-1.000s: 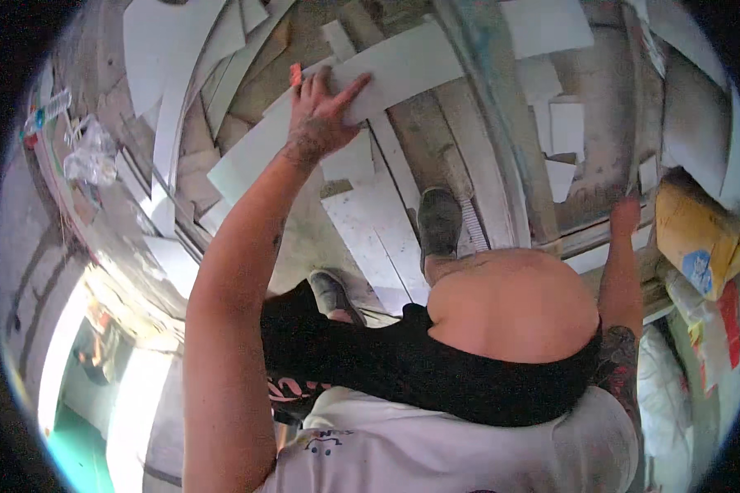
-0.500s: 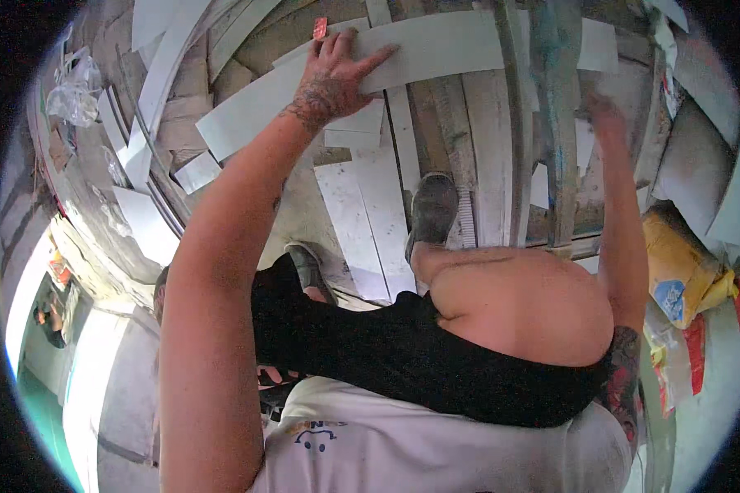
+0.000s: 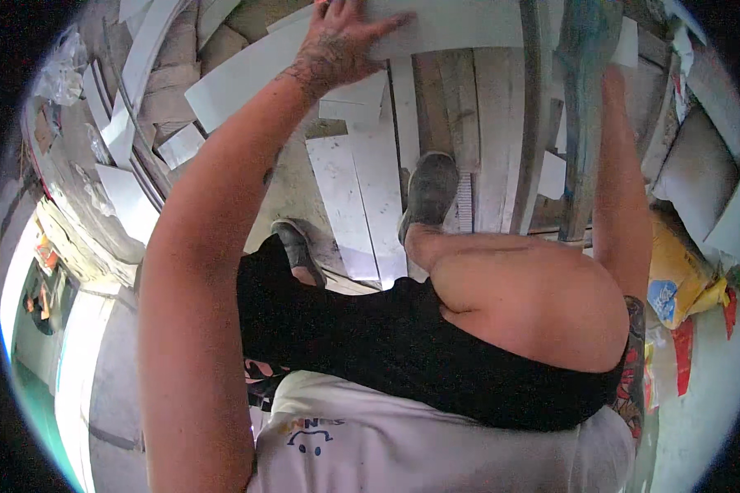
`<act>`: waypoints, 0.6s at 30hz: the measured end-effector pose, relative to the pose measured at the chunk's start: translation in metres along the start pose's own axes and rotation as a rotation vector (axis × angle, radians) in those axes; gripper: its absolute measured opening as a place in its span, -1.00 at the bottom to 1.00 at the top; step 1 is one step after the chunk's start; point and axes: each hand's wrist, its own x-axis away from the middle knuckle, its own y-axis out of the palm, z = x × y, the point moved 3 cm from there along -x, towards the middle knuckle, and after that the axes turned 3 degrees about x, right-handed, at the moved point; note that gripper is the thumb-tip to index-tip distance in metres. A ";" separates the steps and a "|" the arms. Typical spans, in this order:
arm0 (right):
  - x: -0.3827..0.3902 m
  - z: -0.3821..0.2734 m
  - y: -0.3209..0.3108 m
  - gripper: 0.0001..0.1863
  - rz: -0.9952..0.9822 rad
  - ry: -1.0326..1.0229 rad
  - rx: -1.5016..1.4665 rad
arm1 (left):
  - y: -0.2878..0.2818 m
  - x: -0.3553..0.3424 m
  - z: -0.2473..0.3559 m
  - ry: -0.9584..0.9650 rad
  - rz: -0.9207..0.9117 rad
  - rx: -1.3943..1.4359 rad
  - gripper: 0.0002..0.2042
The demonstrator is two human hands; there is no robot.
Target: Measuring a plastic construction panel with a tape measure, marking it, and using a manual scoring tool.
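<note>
My left hand [image 3: 341,49] lies palm down on a long white panel strip [image 3: 460,25], fingers spread and thumb pointing right. The upper frame edge cuts off its fingertips, where a bit of something red shows. To the right, my right hand [image 3: 613,79] is mostly hidden behind a weathered, grey-blue wooden board [image 3: 584,123]. That board is blurred at its top and runs lengthwise beside my right forearm. Whether my right fingers grip it cannot be seen. The board crosses the right part of the white strip.
My grey shoes [image 3: 430,193] stand among white panel offcuts [image 3: 337,197] and wooden planks [image 3: 493,148]. Clear plastic wrapping [image 3: 62,70] and thin dark strips lie on the left. A yellow sack [image 3: 686,275] lies at right, near grey sheets [image 3: 699,156].
The grey-blue board has shifted right, and its top now covers my right hand, which has moved up. My left hand stays on the white strip while the whole view has shifted slightly.
</note>
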 end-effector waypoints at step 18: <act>-0.135 0.120 -0.039 -0.60 0.073 -0.394 0.333 | 0.025 0.013 -0.028 0.280 0.510 0.363 -0.15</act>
